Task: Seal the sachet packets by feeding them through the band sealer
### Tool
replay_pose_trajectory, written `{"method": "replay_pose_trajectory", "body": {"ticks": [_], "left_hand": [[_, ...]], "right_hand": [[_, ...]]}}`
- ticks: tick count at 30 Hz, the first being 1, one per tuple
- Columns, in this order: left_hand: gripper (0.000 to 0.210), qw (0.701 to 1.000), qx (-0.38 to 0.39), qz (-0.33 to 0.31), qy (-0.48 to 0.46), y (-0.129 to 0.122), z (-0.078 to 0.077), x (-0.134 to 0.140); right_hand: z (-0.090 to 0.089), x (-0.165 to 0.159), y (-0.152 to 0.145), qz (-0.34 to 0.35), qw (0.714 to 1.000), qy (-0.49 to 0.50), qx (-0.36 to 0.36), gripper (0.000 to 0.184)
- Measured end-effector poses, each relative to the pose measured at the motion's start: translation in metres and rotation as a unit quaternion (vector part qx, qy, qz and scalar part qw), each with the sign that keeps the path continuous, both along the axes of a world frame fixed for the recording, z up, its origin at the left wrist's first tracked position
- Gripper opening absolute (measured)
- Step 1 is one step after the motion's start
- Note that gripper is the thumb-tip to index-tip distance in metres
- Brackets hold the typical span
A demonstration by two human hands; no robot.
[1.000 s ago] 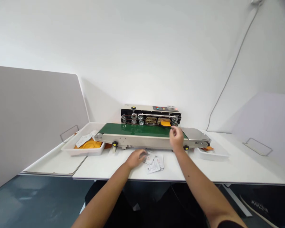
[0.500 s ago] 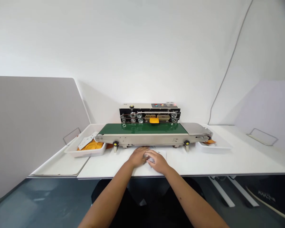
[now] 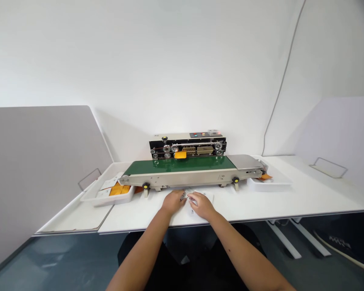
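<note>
My left hand point(image 3: 173, 202) is low over the table, just in front of the sealing machine's conveyor. Its fingers are curled round a small white piece with dark print point(image 3: 184, 195), which looks like paper or a flat packet. Close beside it, my right hand point(image 3: 202, 206) has its fingertips pinched at the same piece. More white printed sheets point(image 3: 209, 196) lie under and around my right hand, partly covered by it. An orange packet point(image 3: 180, 154) stands at the band sealer point(image 3: 188, 146), above the green belt point(image 3: 182, 164).
At the belt's left end, a white tray point(image 3: 87, 197) holds orange and white packets. Another white tray point(image 3: 279, 186) with orange pieces sits under the right end. Grey partitions point(image 3: 42, 161) flank the white table point(image 3: 133, 220). A cable point(image 3: 283, 76) runs down the wall.
The orange packet has travelled left along the sealer. Contents of the left tray look rearranged, with more white showing. My hands have drawn slightly apart, and the view has shifted a little.
</note>
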State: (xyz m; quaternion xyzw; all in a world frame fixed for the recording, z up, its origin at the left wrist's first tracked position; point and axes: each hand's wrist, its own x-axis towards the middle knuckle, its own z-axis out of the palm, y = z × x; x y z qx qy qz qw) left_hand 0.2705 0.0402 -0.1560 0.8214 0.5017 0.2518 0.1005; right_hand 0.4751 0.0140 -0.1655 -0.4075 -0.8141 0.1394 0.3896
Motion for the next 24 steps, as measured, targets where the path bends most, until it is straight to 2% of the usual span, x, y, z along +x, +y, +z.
{"method": "replay_pose_trajectory", "body": {"ticks": [2,4,8,11,13,15,20,24], "left_hand": [[0.015,1.000,0.005,0.015,-0.002,-0.002,0.003,-0.001],[0.018,0.999,0.030,0.032,-0.026,-0.005,0.006,-0.003],[0.019,0.984,0.089,0.030,-0.151,-0.007,0.009,-0.008],[0.016,0.971,0.043,0.010,-0.236,-0.005,0.009,-0.011],[0.017,0.961,-0.008,0.009,-0.275,-0.002,0.007,-0.012],[0.021,0.950,-0.045,0.010,-0.309,0.000,0.004,-0.012],[0.029,0.925,-0.081,-0.006,-0.372,0.003,0.003,-0.010],[0.038,0.900,-0.093,-0.021,-0.425,0.003,0.007,-0.011]], "right_hand": [[-0.001,0.000,0.001,0.001,1.000,0.011,-0.001,0.034],[-0.002,0.000,0.001,0.000,1.000,0.012,-0.001,0.035],[-0.005,-0.001,0.002,-0.030,0.999,0.008,0.024,0.047],[-0.005,-0.002,0.001,-0.066,0.995,0.016,0.076,0.059],[-0.003,-0.003,0.001,-0.066,0.993,0.007,0.101,0.060],[-0.001,-0.004,0.001,-0.050,0.993,-0.010,0.110,0.053],[0.003,-0.004,0.003,-0.038,0.995,-0.032,0.082,0.019],[0.015,0.000,0.005,-0.036,0.998,-0.049,0.028,0.013]]}}
